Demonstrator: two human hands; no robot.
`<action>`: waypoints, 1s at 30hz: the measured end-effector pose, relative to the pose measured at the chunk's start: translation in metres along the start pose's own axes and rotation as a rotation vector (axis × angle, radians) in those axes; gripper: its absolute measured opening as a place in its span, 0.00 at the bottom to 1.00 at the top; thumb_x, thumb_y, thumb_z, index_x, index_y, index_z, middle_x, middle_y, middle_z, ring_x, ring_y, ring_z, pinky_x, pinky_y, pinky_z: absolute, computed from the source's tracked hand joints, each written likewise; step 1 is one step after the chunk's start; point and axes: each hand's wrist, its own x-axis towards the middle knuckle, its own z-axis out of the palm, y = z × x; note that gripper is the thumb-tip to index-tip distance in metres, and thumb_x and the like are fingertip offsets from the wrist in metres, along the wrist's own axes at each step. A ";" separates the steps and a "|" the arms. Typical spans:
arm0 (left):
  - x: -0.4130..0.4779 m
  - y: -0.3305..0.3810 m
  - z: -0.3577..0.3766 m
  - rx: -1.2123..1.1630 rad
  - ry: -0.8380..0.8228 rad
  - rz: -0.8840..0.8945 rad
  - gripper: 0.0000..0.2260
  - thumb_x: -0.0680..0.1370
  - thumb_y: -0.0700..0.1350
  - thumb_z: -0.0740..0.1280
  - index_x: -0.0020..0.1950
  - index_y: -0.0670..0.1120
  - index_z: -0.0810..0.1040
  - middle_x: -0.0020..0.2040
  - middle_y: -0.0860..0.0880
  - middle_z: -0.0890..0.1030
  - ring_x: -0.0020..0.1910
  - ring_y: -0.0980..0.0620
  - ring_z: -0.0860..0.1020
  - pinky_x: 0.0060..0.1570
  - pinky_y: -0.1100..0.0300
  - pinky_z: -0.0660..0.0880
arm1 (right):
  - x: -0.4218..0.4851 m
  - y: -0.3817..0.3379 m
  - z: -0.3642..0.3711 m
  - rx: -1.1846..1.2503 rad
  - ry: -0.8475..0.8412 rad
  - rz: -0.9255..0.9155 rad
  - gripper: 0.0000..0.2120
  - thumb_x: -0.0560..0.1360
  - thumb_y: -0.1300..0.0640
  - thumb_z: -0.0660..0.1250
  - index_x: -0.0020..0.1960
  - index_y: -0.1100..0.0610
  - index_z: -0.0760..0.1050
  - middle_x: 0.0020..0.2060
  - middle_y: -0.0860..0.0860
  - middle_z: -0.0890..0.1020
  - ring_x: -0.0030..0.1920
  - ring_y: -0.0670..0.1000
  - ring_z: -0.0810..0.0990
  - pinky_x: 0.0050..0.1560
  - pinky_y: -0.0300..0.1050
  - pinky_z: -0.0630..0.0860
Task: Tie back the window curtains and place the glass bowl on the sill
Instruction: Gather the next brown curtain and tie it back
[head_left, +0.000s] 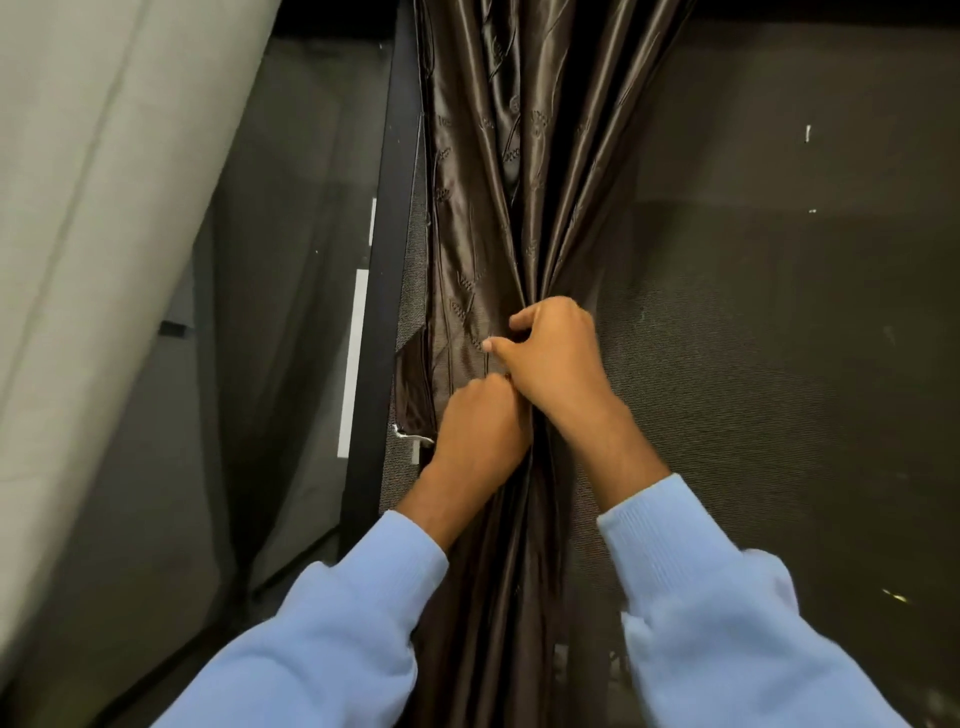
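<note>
1. The brown curtain (524, 171) hangs at mid-window, gathered into one narrow bunch. No tie-band shows, so I judge it not yet tied.
2. The pale curtain (104, 182) slants away at left; whether it is tied I cannot tell.
3. The right hand (550, 358) and left hand (480, 426), touching, both clench the bunch's waist.
4. The glass bowl and sill are out of view, so that step is likely left.

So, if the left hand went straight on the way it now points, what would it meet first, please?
The left hand points up the gathered brown curtain, so it would most likely meet the right hand first, which grips the folds just above and seems to touch it.
</note>
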 end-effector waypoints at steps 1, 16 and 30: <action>0.001 0.000 -0.004 0.030 -0.004 0.005 0.09 0.78 0.40 0.58 0.45 0.37 0.75 0.43 0.37 0.79 0.42 0.35 0.77 0.40 0.46 0.73 | 0.002 0.001 -0.001 0.011 0.035 0.014 0.12 0.71 0.56 0.76 0.52 0.62 0.83 0.51 0.56 0.84 0.53 0.54 0.82 0.56 0.47 0.78; -0.005 -0.085 -0.056 -1.103 0.167 -0.767 0.12 0.73 0.47 0.73 0.44 0.37 0.82 0.40 0.42 0.82 0.34 0.51 0.80 0.34 0.59 0.75 | -0.007 0.013 -0.001 0.148 0.171 -0.072 0.11 0.74 0.64 0.72 0.54 0.55 0.84 0.51 0.48 0.84 0.50 0.40 0.78 0.49 0.18 0.67; 0.011 0.003 -0.048 -1.613 -0.106 -0.555 0.12 0.76 0.39 0.67 0.57 0.36 0.79 0.45 0.43 0.85 0.37 0.52 0.82 0.46 0.57 0.79 | -0.017 0.022 0.013 0.234 0.302 -0.252 0.08 0.72 0.55 0.67 0.35 0.54 0.75 0.32 0.54 0.74 0.30 0.46 0.70 0.30 0.34 0.61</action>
